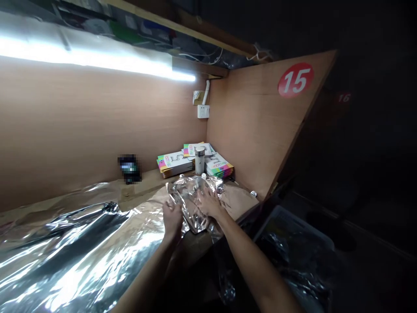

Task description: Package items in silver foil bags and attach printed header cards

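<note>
A crumpled piece of shiny, silvery film (194, 217) lies on the desk in front of me. My left hand (172, 217) is closed at its left edge, with the fingers curled on the film. Across the film's upper right part my right hand (210, 203) lies with its fingers stretched and spread, palm down. Two small white pieces, one a white knob (203, 176), show at the film's far edge. Just behind them stands a pale flask (200, 161) with a metallic lid.
A large shiny sheet (97, 248) spreads over the left of the desk. Stacks of colourful printed packets (176, 163) flank the flask. A pixelated dark device (129, 168) leans by the back wall. A wooden partition (254, 126) rises right; below it sits a plastic bin (299, 226).
</note>
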Tool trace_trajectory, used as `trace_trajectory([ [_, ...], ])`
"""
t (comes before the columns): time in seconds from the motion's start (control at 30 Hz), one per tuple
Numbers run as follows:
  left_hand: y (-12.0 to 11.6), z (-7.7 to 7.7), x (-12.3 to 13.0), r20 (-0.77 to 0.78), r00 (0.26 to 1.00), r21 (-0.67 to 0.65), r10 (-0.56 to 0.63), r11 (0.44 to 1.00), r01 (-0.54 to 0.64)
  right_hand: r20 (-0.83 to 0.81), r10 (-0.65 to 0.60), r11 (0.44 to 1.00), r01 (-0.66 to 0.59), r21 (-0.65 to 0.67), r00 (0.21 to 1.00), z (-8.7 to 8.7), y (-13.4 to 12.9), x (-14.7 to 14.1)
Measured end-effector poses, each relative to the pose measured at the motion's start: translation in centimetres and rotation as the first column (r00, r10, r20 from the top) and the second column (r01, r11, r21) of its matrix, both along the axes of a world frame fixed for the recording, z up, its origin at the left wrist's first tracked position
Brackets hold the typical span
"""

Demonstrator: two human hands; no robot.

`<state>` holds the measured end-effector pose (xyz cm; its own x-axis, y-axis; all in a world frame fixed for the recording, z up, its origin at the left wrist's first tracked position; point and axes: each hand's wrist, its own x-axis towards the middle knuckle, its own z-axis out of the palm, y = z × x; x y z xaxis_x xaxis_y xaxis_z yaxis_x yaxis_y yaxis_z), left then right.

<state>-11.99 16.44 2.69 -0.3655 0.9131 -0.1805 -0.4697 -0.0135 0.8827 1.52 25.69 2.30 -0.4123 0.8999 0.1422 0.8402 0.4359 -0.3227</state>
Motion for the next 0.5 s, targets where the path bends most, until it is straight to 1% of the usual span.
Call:
trace_trajectory([
  [0.03,-0.4,-0.3,-0.4,-0.199,0.98,0.02,-0.002,1.0,0.006,-0.004,-0.03,1.0,0.03,-0.002,1.0,-0.3,-0.2,-0.2],
  [0.07,-0.9,-0.7,-0.6,-0.455,0.89,0.026,-0.041,0.998,0.059,-0.014,-0.075,0.997,0.075,0.004,0.997,-0.4,-0.4,-0.2],
  [0.1,-1.4,-1.3,-0.7,-0.688,0.719,0.0,-0.1,0.99,0.138,-0.03,-0.14,0.99,0.14,0.015,0.99,-0.5,-0.5,0.1],
  [0.13,-1.9,-1.9,-0.7,-0.86,0.486,-0.057,-0.155,0.976,0.21,-0.048,-0.219,0.975,0.221,0.025,0.974,-0.4,-0.6,0.6],
  [0.17,-2.4,-2.4,-0.7,-0.95,0.244,-0.129,-0.193,0.958,0.256,-0.066,-0.305,0.951,0.308,0.029,0.95,-0.2,-0.5,1.2],
  [0.2,-2.7,-3.0,-0.6,-0.976,0.055,-0.19,-0.212,0.943,0.273,-0.08,-0.385,0.921,0.388,0.024,0.919,0.0,-0.4,2.0],
  [0.23,-3.0,-3.4,-0.6,-0.976,-0.045,-0.219,-0.215,0.937,0.273,-0.09,-0.445,0.894,0.448,0.013,0.891,0.3,-0.2,2.8],
  [0.27,-3.2,-3.8,-0.5,-0.971,-0.114,-0.232,-0.208,0.935,0.268,-0.096,-0.476,0.878,0.478,-0.002,0.874,0.7,0.1,3.5],
  [0.3,-3.2,-4.1,-0.5,-0.961,-0.192,-0.244,-0.198,0.935,0.256,-0.103,-0.476,0.879,0.477,-0.016,0.873,1.1,0.3,4.0],
  [0.33,-3.2,-4.4,-0.5,-0.952,-0.241,-0.25,-0.19,0.937,0.246,-0.114,-0.449,0.893,0.45,-0.024,0.886,1.6,0.5,4.2],
  [0.37,-3.1,-4.6,-0.5,-0.951,-0.248,-0.244,-0.182,0.938,0.246,-0.132,-0.403,0.915,0.404,-0.021,0.906,2.1,0.5,4.0],
  [0.4,-3.0,-4.7,-0.6,-0.96,-0.228,-0.223,-0.166,0.94,0.257,-0.155,-0.347,0.937,0.35,-0.005,0.925,2.8,0.3,3.4],
  [0.47,-3.0,-4.5,-1.6,-0.983,-0.15,-0.147,-0.108,0.948,0.281,-0.212,-0.221,0.969,0.238,0.062,0.952,4.3,-1.0,1.3],
  [0.5,-3.4,-4.1,-2.6,-0.99,-0.113,-0.109,-0.08,0.955,0.277,-0.254,-0.125,0.979,0.16,0.123,0.959,5.0,-2.1,-0.2],
])
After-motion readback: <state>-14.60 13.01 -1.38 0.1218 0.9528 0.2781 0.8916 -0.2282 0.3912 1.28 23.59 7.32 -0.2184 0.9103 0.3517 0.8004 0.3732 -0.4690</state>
